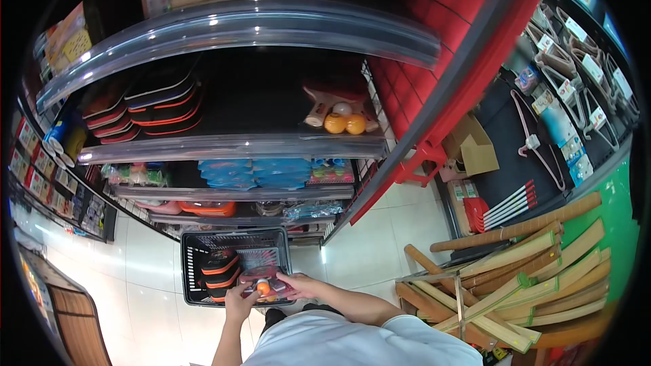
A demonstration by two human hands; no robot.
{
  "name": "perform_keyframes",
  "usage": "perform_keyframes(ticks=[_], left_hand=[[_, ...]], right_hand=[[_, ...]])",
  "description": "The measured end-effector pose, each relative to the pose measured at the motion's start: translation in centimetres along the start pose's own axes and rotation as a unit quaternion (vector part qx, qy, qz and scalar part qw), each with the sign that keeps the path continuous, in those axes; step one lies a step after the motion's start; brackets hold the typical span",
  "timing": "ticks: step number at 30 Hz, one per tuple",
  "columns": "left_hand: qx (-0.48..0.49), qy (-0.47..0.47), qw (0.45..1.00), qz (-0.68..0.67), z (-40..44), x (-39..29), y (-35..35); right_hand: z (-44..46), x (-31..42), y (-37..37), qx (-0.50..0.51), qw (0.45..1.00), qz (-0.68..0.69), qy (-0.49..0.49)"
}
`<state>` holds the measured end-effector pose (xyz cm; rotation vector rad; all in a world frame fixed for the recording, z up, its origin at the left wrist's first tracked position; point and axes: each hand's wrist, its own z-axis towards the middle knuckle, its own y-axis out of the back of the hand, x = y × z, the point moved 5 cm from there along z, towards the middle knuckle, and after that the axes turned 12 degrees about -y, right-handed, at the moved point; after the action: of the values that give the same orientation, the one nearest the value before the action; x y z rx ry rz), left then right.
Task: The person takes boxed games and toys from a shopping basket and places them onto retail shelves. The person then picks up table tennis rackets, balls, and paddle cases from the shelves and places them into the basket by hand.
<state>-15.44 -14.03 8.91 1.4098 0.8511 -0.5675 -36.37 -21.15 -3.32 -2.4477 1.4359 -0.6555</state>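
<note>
Low in front of my body, both hands hold a table tennis set (pixel 278 283) with a dark red front and an orange ball. My left hand (pixel 239 303) grips its left side near the ball. At its right edge, my right hand (pixel 305 286) is closed on it, some fingers hidden underneath. The set is over the right part of a black shopping basket (pixel 236 232). Inside the basket, to the left, lie several black cases (pixel 221 272) with orange trim.
Ahead, the shelf (pixel 230 148) bears more black cases (pixel 163 102) at left and a packaged set with balls (pixel 344 122) at right. Blue packs (pixel 254 173) lie one level lower. A red panel (pixel 441 68) bounds the right side. Bamboo strips (pixel 515 285) jut out at lower right.
</note>
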Motion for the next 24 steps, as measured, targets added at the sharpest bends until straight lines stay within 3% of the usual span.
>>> perform_keyframes(ticks=[5,8,10,14,15,18,19,20,22,24], left_hand=[[-0.049,-0.012,0.998,0.038,-2.4,-5.2,1.2],[-0.079,-0.049,0.994,0.06,-3.0,-7.5,1.6],[-0.112,-0.073,0.989,0.058,-3.6,-9.8,2.4],[-0.198,-0.093,0.969,-0.113,-5.5,-9.4,2.9],[-0.22,-0.07,0.943,-0.242,-6.0,-8.9,2.4],[-0.382,0.043,0.839,-0.385,-5.2,-12.0,3.8],[-0.351,0.049,0.809,-0.469,-4.4,-12.4,4.1],[-0.315,0.112,0.754,-0.565,-4.4,-13.0,3.9],[-0.173,0.094,0.706,-0.68,-3.7,-12.7,3.4],[-0.183,0.056,0.747,-0.637,-3.6,-14.2,3.7]], right_hand=[[-1.6,0.5,-1.0,-0.035,0.984,0.153,0.083],[-3.2,1.8,-1.2,-0.079,0.976,0.119,0.164],[-6.6,3.6,-2.0,-0.047,0.969,0.105,0.221],[-13.8,6.7,-2.9,-0.026,0.938,-0.009,0.346],[-16.4,7.1,-3.7,0.0,0.933,-0.024,0.359],[-19.6,7.9,-4.6,-0.038,0.869,-0.159,0.468],[-22.6,8.5,-5.5,-0.056,0.865,-0.197,0.457],[-23.7,8.9,-5.7,-0.044,0.86,-0.198,0.468],[-25.4,9.5,-6.2,-0.019,0.849,-0.198,0.489],[-28.1,10.1,-6.2,-0.013,0.853,-0.218,0.474]])
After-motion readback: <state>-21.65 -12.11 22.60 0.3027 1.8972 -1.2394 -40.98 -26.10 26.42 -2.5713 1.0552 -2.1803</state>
